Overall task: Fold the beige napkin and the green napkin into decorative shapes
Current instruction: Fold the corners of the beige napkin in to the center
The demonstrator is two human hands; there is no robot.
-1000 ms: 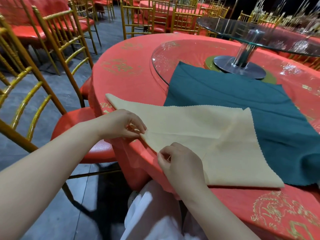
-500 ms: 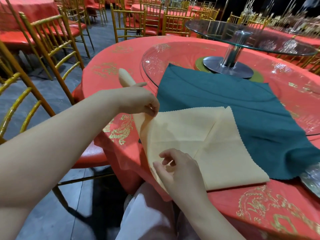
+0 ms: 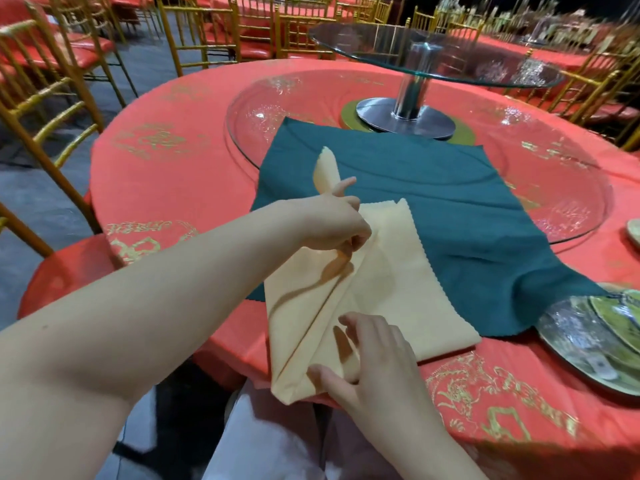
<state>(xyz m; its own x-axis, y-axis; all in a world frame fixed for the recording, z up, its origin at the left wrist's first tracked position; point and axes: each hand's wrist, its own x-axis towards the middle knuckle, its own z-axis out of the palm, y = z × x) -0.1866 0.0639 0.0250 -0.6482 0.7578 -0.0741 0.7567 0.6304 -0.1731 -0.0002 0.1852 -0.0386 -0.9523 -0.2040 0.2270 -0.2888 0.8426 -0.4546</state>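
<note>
Plain beige napkin (image 3: 398,282) on plain dark green napkin (image 3: 433,188); red bench cloth (image 3: 180,174) with gold motifs; gold chairs (image 3: 45,109)

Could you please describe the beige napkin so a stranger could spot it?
Find the round red-clothed table, then the flat green napkin on it. The beige napkin lies partly over that: pale, zigzag-edged, one corner gripped by the left hand.

The beige napkin (image 3: 398,282), scallop-edged and folded, sits at six o'clock on the table (image 3: 156,188), near corner hanging over the rim. Its left flap is up, creased, tip poking toward eleven o'clock. And the green napkin (image 3: 450,202) lies spread flat beneath, running off to one o'clock.
</note>
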